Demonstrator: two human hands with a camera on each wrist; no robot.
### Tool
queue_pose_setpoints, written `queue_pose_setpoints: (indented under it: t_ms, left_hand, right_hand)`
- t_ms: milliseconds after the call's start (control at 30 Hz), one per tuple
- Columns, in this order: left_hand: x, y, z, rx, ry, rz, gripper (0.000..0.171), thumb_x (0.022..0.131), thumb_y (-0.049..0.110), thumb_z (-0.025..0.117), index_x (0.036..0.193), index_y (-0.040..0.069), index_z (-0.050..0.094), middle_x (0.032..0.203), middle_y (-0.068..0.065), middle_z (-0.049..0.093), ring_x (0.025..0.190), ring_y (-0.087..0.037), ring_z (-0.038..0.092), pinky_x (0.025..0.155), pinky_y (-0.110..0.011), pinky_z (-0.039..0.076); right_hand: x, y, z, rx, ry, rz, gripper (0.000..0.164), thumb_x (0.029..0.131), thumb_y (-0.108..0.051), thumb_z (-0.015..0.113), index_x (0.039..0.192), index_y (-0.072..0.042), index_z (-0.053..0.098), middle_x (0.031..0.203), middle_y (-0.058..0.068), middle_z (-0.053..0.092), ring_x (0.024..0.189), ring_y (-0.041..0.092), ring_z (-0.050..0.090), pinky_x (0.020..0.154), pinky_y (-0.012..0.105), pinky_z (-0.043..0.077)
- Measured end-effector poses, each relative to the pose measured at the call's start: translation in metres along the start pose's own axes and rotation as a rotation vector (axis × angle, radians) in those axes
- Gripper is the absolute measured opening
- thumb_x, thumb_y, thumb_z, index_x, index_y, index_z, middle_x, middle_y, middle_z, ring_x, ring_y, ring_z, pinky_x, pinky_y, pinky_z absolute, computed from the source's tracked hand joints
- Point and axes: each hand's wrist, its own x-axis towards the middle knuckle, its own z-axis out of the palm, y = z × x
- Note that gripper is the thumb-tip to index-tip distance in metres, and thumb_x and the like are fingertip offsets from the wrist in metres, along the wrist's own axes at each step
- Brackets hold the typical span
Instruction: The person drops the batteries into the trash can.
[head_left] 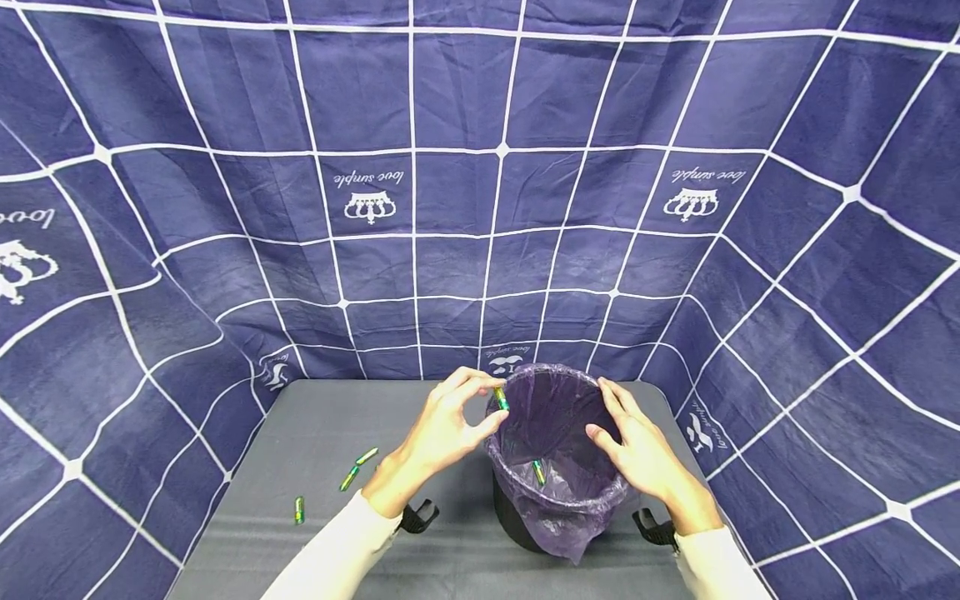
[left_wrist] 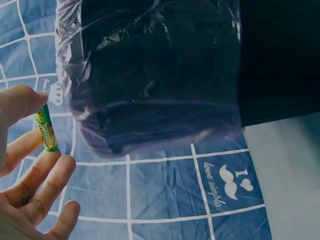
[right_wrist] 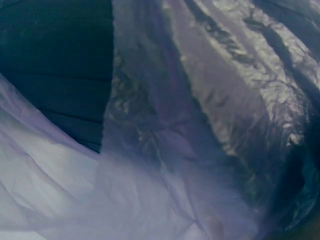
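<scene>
My left hand [head_left: 450, 421] pinches a green-and-yellow battery [head_left: 501, 399] between thumb and fingers, by the left rim of a dark bin [head_left: 513, 521]. In the left wrist view the battery [left_wrist: 46, 131] stands nearly upright between thumb and fingertips. A purple plastic bag [head_left: 555, 521] lines the bin and hangs over its edge. Another battery [head_left: 538, 472] lies inside on the bag. My right hand [head_left: 645, 446] rests on the bin's right rim, its fingers fairly straight and the thumb over the opening. The right wrist view is mostly filled by the bag [right_wrist: 165, 125].
On the grey table [head_left: 420, 567], left of my left arm, lie a battery [head_left: 299, 510] by itself and two more, one battery [head_left: 349, 477] nearly end to end with another battery [head_left: 367, 456]. Blue cloth [head_left: 450, 192] with white grid lines encloses the back and sides.
</scene>
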Motion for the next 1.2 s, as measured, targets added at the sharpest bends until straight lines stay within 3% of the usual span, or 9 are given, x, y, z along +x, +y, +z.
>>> queue_pose_setpoints:
  t_ms: [500, 700, 900, 1200]
  left_hand:
    - [0.037, 0.010, 0.010, -0.010, -0.110, 0.031, 0.040, 0.095, 0.021, 0.099, 0.132, 0.013, 0.084, 0.123, -0.006, 0.080, 0.105, -0.028, 0.082, 0.097, -0.040, 0.068]
    - [0.050, 0.015, 0.011, 0.005, -0.175, 0.000, 0.040, 0.098, 0.024, 0.096, 0.135, 0.014, 0.084, 0.126, -0.004, 0.080, 0.109, -0.028, 0.082, 0.097, -0.041, 0.068]
    - [0.054, 0.021, 0.014, 0.003, -0.225, -0.033, 0.041, 0.099, 0.025, 0.095, 0.138, 0.017, 0.084, 0.127, -0.007, 0.080, 0.112, -0.029, 0.083, 0.097, -0.043, 0.068]
    - [0.055, 0.024, 0.016, 0.017, -0.245, -0.033, 0.043, 0.098, 0.023, 0.096, 0.138, 0.017, 0.084, 0.128, -0.004, 0.080, 0.113, -0.027, 0.081, 0.097, -0.040, 0.068]
  right_hand:
    - [0.001, 0.000, -0.001, 0.006, 0.006, 0.003, 0.078, 0.115, -0.031, 0.069, 0.176, 0.007, 0.040, 0.182, 0.026, 0.042, 0.162, 0.058, 0.052, 0.126, 0.078, 0.047]
    - [0.002, 0.000, -0.002, 0.003, 0.001, -0.002, 0.079, 0.116, -0.032, 0.068, 0.178, 0.005, 0.038, 0.182, 0.026, 0.042, 0.161, 0.059, 0.054, 0.125, 0.079, 0.048]
    - [0.000, 0.000, 0.000, -0.010, -0.009, 0.004, 0.079, 0.116, -0.035, 0.068, 0.178, 0.004, 0.038, 0.183, 0.024, 0.042, 0.158, 0.059, 0.057, 0.122, 0.078, 0.050]
    - [0.001, -0.001, 0.000, -0.010, -0.007, 0.005, 0.078, 0.114, -0.028, 0.070, 0.178, 0.004, 0.038, 0.183, 0.024, 0.043, 0.159, 0.058, 0.056, 0.122, 0.079, 0.049]
